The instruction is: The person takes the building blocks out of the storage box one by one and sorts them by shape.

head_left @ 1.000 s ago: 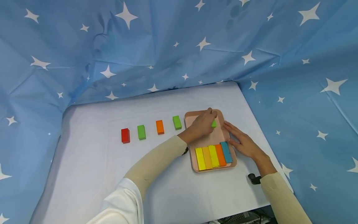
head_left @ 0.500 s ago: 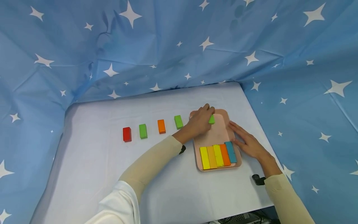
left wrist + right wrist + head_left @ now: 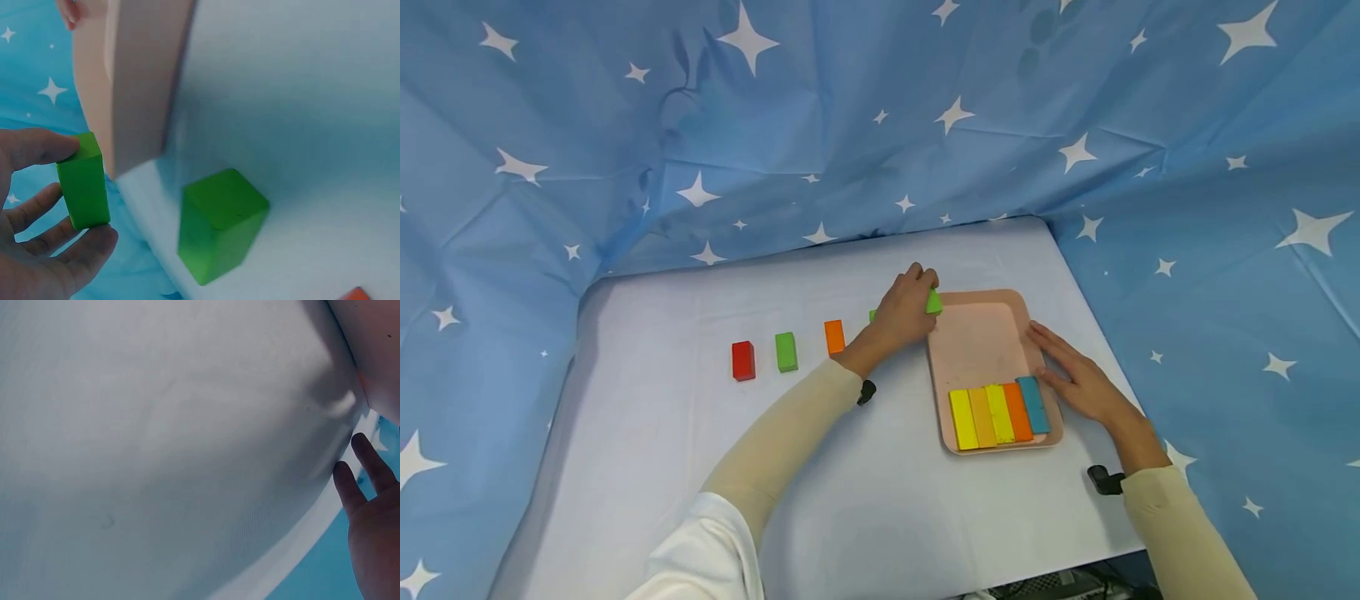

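Cream sleeves are reaching up from the bottom of the head view onto a white table (image 3: pixel 880 500). Lower right of centre, the right hand (image 3: pixel 1078 379) is lying flat with straight fingers against the right rim of a pink tray (image 3: pixel 981 342), gripping nothing; the right wrist view is showing two straight fingers (image 3: pixel 365 469) at the table edge. Along the tray's near end, five flat bars are lying side by side and touching: yellow bar (image 3: pixel 962 419), amber bar (image 3: pixel 982 416), second yellow bar (image 3: pixel 1000 413), orange bar (image 3: pixel 1018 411) and blue bar (image 3: pixel 1033 405). Farther up, near the frame's centre, the left hand (image 3: pixel 904 310) is pinching a small green block (image 3: pixel 933 301) between thumb and fingertips, holding it at the tray's far left corner; the left wrist view is showing this block (image 3: pixel 83 181) upright in the fingers, just beside the tray edge. Another green block (image 3: pixel 220 222) is standing on the table close under that hand. Leftward in a row are sitting an orange block (image 3: pixel 833 337), a third green block (image 3: pixel 786 351) and a red block (image 3: pixel 742 360), well apart. Blue starred cloth (image 3: pixel 880 125) is hanging behind
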Demonstrator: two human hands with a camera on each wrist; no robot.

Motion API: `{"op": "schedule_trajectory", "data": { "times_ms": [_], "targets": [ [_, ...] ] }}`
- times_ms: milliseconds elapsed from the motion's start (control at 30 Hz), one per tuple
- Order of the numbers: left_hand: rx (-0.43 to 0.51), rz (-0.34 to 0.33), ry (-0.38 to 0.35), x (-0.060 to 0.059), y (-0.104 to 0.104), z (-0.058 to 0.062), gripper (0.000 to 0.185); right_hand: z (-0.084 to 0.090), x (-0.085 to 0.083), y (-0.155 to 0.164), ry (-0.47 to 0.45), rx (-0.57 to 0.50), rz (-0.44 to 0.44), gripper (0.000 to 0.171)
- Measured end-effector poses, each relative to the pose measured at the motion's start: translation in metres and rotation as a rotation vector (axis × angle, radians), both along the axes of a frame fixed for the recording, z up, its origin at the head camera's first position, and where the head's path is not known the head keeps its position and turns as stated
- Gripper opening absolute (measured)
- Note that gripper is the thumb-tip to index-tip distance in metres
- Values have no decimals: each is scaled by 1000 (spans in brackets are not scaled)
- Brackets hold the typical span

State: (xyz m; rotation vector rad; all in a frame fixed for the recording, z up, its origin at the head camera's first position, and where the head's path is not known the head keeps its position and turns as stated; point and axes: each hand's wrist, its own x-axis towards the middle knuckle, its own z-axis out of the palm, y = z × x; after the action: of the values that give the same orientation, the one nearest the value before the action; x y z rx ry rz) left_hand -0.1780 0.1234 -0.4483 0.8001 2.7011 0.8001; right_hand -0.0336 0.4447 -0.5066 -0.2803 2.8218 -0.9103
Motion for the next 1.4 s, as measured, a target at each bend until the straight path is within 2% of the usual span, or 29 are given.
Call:
{"op": "schedule_trajectory", "data": {
  "times_ms": [200, 467, 733, 867, 1033, 1400],
  "targets": [
    [19, 47, -34, -2, -7, -10, 47, 1, 1, 5, 16, -7, 5, 67],
    [-12, 83, -38, -4, -10, -12, 47, 1, 1, 9, 4, -9, -8, 68],
    [-102, 41, -46, -2, -8, -27, 47, -2, 1, 11, 14, -22, -11, 67],
    [-112, 26, -47, 0, -7, -34, 47, -2, 2, 12, 20, -26, -6, 67],
    [-96, 29, -43, 3, -7, -36, 49, -2, 1, 11, 10, -19, -4, 67],
    [-124, 17, -33, 7, -1, -34, 53, 1, 0, 12, -7, -24, 0, 67]
  ]
}}
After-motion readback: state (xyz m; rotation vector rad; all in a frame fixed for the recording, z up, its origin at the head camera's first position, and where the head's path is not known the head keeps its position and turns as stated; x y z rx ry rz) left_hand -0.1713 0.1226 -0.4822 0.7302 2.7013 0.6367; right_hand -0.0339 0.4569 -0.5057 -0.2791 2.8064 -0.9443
